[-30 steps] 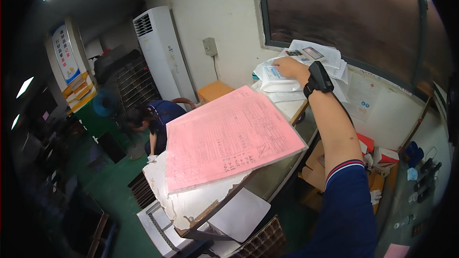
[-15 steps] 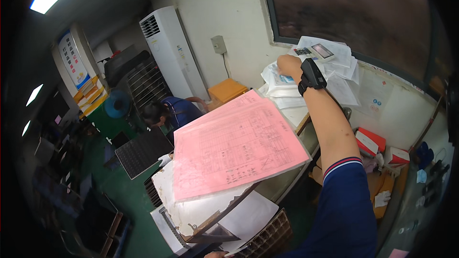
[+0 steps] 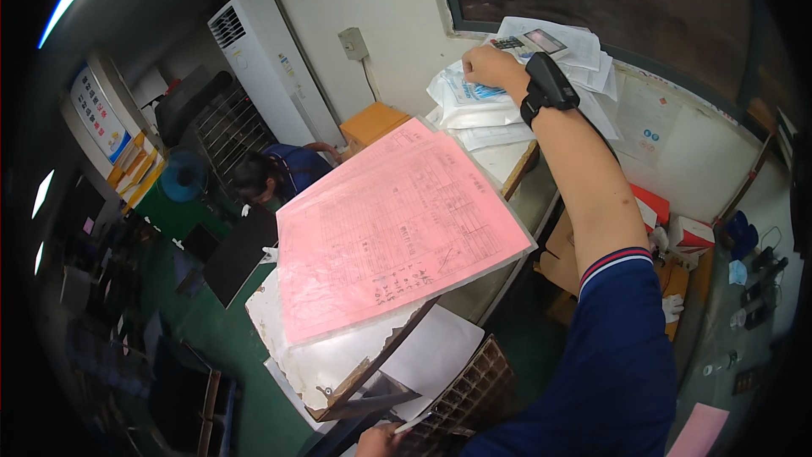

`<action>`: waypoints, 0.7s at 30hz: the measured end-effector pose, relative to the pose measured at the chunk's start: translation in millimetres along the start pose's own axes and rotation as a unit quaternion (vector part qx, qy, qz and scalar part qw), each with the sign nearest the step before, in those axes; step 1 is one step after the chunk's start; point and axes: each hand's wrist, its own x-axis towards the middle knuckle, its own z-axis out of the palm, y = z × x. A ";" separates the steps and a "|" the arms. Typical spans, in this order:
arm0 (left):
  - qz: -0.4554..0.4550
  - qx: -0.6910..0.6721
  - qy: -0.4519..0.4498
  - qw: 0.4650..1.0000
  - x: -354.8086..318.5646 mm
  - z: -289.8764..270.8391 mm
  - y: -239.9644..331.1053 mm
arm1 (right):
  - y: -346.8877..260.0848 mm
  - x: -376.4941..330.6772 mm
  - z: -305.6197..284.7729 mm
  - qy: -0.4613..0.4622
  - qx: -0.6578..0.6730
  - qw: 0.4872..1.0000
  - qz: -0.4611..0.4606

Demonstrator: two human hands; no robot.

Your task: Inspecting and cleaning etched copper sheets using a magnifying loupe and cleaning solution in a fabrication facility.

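My right hand (image 3: 489, 63), with a black device strapped at the wrist, reaches far across the table to a heap of white papers (image 3: 565, 49) below the window. Its fingers curl on the top edge of a white plastic bag with blue print (image 3: 463, 95). A small dark card lies beside the knuckles. A large pink printed sheet in a clear sleeve (image 3: 397, 228) covers the middle of the worn white table (image 3: 296, 355). My left hand (image 3: 376, 442) shows only at the bottom edge, pinching the corner of a white sheet (image 3: 431, 355).
A person in dark blue (image 3: 275, 176) crouches on the green floor beyond the table. A tall white air conditioner (image 3: 266, 63) stands against the wall beside an orange box (image 3: 372, 123). Red and white cartons (image 3: 668, 224) sit under the window at right.
My right hand has slid a little left along the paper heap onto the white bag. My left hand has come into view at the bottom. The pink sheet has not moved.
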 end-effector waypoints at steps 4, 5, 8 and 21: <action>-0.009 -0.015 -0.007 1.000 -0.3 5.8 -11.2 | -15.7 -11.8 4.8 0.012 -0.078 0.996 0.050; -0.010 0.006 -0.013 1.000 -2.0 3.8 -6.6 | -15.7 -13.2 3.5 0.005 -0.095 0.994 0.044; 0.004 0.038 -0.015 0.999 -4.0 -4.6 11.2 | -17.9 -10.6 0.1 -0.023 -0.127 0.991 0.047; -0.068 -0.013 -0.012 0.998 -9.9 23.7 -29.3 | -17.3 -0.2 -15.0 0.061 0.144 0.982 0.106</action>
